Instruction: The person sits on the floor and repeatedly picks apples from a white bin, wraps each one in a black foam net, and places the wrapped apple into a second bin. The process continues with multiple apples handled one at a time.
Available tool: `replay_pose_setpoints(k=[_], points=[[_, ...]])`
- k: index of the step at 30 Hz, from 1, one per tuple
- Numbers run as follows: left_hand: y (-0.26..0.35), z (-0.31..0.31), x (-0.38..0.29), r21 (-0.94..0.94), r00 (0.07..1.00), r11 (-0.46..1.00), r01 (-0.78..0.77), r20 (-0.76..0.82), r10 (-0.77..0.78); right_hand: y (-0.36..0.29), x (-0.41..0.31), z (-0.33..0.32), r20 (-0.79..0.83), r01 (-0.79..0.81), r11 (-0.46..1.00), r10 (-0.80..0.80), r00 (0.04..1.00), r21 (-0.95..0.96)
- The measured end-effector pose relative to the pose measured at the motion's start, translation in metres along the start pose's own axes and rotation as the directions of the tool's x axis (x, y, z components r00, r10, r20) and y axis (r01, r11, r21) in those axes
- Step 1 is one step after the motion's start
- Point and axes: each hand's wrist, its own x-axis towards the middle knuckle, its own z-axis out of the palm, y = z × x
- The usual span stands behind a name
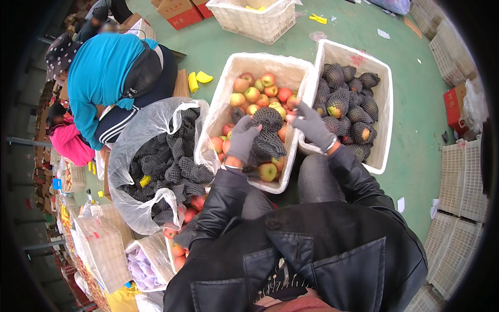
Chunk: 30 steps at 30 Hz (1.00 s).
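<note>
My left hand (243, 139), in a grey glove with bare fingertips, pinches the edge of a dark foam net (268, 120) above a white crate (221, 91) of red and yellow apples (252, 94). More dark nets lie bunched below it on the fruit. My right hand (312, 125), gloved alike, is over the crate's right side, fingertips bent beside the net and close to some apples; whether they grip anything cannot be told. To the right, a second white crate (384, 121) holds apples in dark nets (336, 105). On the left a clear plastic bag (128, 146) is full of dark foam nets (158, 160).
A person in a blue top (103, 66) bends at the left, near another in pink (74, 142). Behind the crates stands a white basket (253, 23). Stacked baskets (452, 179) line the right side. A small crate of purple nets (146, 269) is at lower left.
</note>
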Motion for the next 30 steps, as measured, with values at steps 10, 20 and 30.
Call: replay_pose_setpoints(k=[10,20,30], points=[[0.026,-0.007,-0.005,-0.437,0.976,0.891,0.127,0.217,-0.032,-0.010,0.016,0.024,0.059,-0.015,1.000,0.014,0.998,0.019],[0.023,-0.001,-0.010,-0.404,0.972,0.899,0.167,0.220,-0.082,-0.017,0.016,0.044,0.296,0.274,0.952,-0.224,0.929,-0.139],[0.024,0.002,-0.010,-0.489,0.951,0.824,0.286,0.250,-0.182,-0.020,-0.001,0.054,0.219,0.008,0.999,-0.018,0.975,0.046]])
